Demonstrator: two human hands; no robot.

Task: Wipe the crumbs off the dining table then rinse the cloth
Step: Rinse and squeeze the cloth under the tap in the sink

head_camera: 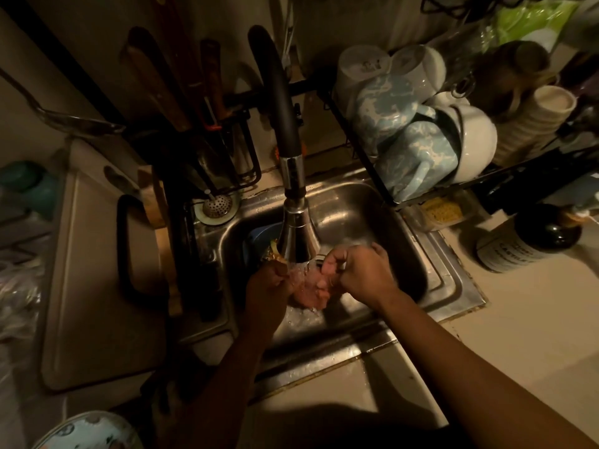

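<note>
Head view, sink station. I hold the pink cloth (309, 288) bunched between both fists over the basin of the steel sink (372, 202), directly under the spray head of the pull-down faucet (293, 202). My left hand (267, 291) is curled tight on the cloth's left end; its fingers wrap under and around the fabric, so only the knuckles show. My right hand (358, 270) is likewise clenched on the right end, thumb and fingers folded over a wad of fabric. The exposed middle of the cloth sags between the two fists, lower than the knuckles, and running water (303, 265) strikes it there and drains off its underside.

Surroundings: a blue container (259, 236) with food scraps sits in the basin's left part, behind my left hand. A perforated sink strainer (216, 205) rests on the sink's back-left ledge. A dish rack (382, 179) to the right of the faucet carries inverted blue-and-white marbled mugs (402, 137) and white cups (476, 137). A dark labelled bottle (531, 239) stands on the counter to the right, well apart from the hands.
</note>
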